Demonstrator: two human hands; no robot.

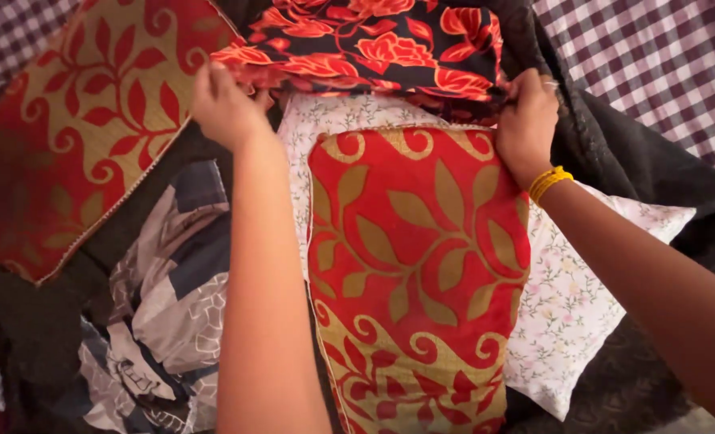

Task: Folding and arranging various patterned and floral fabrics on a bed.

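My left hand (225, 104) and my right hand (526, 120) both grip the near edge of a dark cloth with red flowers (373, 44) at the top of the head view. Just below it lies a white pillow with small flowers (570, 297). A red cushion cover with a gold leaf pattern (418, 273) rests on top of that pillow, between my forearms. A yellow band circles my right wrist.
A second red and gold leaf cushion (76, 128) lies at the left. A grey, blue and white patterned cloth (165, 313) is bunched below it. Dark fabric (639, 161) lies at the right, over a purple checked sheet (655, 64).
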